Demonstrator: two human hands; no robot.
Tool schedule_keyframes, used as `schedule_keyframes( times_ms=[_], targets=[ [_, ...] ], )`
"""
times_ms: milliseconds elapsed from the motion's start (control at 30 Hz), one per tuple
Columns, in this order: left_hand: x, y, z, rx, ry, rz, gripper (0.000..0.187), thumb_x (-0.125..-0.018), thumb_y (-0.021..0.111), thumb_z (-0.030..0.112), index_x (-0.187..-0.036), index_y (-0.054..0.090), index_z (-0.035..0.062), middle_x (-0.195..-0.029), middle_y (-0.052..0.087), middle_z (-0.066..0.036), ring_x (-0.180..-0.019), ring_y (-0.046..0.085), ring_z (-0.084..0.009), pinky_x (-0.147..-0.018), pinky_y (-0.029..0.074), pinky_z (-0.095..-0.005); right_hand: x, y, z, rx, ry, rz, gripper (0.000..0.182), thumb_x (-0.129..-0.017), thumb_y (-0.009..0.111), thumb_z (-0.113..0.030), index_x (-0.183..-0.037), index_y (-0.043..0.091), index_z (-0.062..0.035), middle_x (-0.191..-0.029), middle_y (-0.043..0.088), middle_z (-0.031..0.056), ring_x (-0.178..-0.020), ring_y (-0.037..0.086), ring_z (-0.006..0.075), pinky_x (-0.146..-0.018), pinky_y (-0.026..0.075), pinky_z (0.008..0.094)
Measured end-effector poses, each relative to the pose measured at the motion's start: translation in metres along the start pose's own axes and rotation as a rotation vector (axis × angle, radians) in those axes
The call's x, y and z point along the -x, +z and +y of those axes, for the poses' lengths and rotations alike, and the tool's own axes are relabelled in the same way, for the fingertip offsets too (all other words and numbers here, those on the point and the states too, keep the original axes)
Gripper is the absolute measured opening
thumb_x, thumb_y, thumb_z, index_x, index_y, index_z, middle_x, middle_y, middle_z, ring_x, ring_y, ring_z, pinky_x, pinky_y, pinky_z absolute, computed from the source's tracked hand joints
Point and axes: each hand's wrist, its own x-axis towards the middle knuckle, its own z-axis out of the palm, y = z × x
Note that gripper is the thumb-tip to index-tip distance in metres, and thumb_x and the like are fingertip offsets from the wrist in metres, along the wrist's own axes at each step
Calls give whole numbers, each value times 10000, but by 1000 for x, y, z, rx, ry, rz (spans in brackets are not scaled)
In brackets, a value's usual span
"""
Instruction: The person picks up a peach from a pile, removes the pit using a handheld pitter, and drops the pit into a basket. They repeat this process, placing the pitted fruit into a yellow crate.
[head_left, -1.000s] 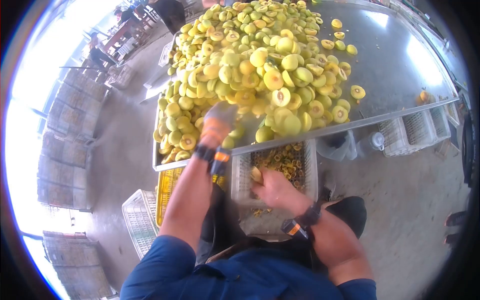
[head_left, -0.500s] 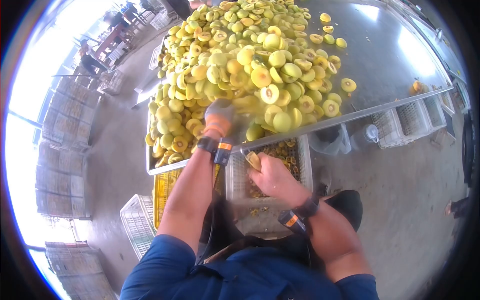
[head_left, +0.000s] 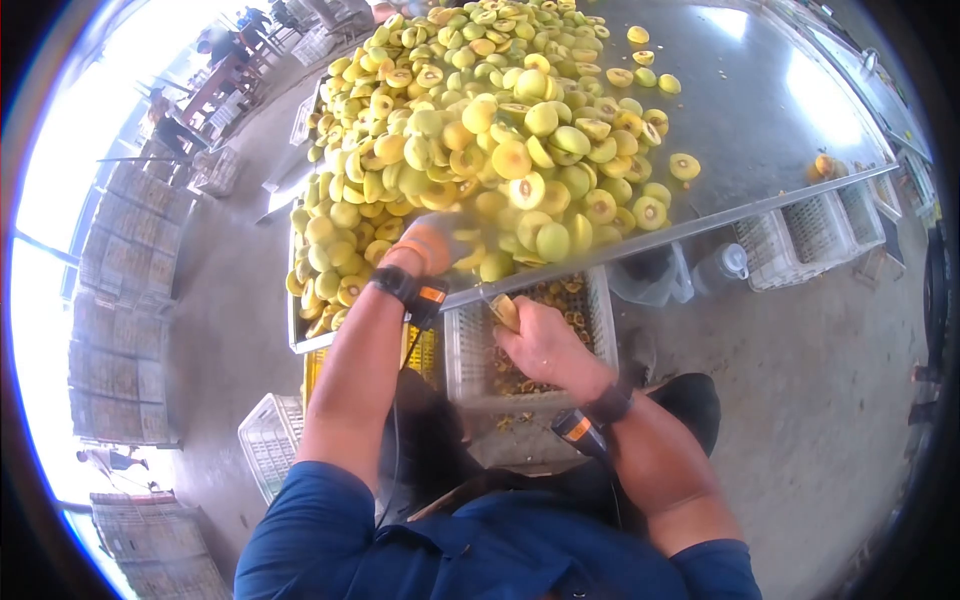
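Fruit [head_left: 470,135], with many cut faces showing, heaped on the metal table [head_left: 740,110] right up to its near edge, and a few pieces lying loose to the right. In among the near side of the heap, gloved left hand [head_left: 437,243], with fingers too blurred to tell how far open or whether gripping anything. Just off the edge, right hand [head_left: 542,345], with fingers curled closed around a tool [head_left: 506,313], above a crate [head_left: 467,352] of scraps [head_left: 575,318].
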Motion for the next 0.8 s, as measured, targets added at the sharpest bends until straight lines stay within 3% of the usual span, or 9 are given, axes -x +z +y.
schedule_keyframes(
  times_ms=[33, 267, 300, 500, 633, 733, 800],
  targets=[
    [1, 6, -10, -124, -62, -80, 546, -859, 827, 408, -1289, 756, 79, -1216, 775, -189, -1119, 735, -361, -1003, 568, -433, 0, 1, 0, -3, -7, 4, 326, -942, 652, -203, -1060, 640, 101, -970, 708, 366, -985, 684, 549, -883, 543, 577],
    [36, 29, -24, 122, 15, 183, 560, -821, 864, 388, -1215, 754, 5, -1184, 774, -220, -1090, 740, -378, -992, 569, -430, 1, 7, -2, 30, 5, -39, 334, -949, 669, -220, -1059, 644, 94, -950, 710, 359, -975, 689, 542, -876, 546, 576],
    [40, 28, -20, 112, -29, 198, 500, -836, 875, 292, -1216, 740, -5, -1154, 786, -194, -1022, 767, -309, -914, 601, -401, 1, 8, -2, 39, 9, -34, 331, -947, 668, -216, -1059, 643, 95, -949, 709, 362, -975, 688, 544, -876, 546, 576],
    [90, 11, 16, 693, -60, 167, 421, -890, 843, 108, -1269, 700, -7, -1069, 789, -107, -926, 730, -134, -770, 609, -308, -2, 17, 4, 32, -16, 35, 321, -963, 672, -221, -1075, 632, 78, -967, 704, 361, -994, 671, 555, -870, 535, 575],
    [107, 22, 33, 471, 111, 331, 386, -904, 831, 110, -1251, 708, -6, -1045, 787, -95, -861, 718, -116, -716, 597, -277, -2, 13, -1, 84, -4, 59, 320, -965, 686, -216, -1097, 630, 70, -973, 694, 372, -1007, 648, 572, -867, 528, 580],
    [110, 28, 39, 690, -38, 271, 357, -907, 810, 91, -1239, 717, 1, -1035, 786, -80, -863, 723, -107, -694, 595, -267, 1, 15, 3, 132, -21, 77, 292, -973, 672, -204, -1069, 635, 70, -924, 707, 332, -939, 689, 541, -850, 531, 570],
    [115, 33, 45, 772, -78, 273, 396, -874, 823, 144, -1228, 729, -9, -1053, 795, -141, -940, 755, -187, -816, 602, -324, 2, 24, 14, -12, -59, 6, 271, -987, 656, -197, -1026, 634, 70, -836, 704, 256, -806, 701, 440, -763, 539, 529]
  ],
)
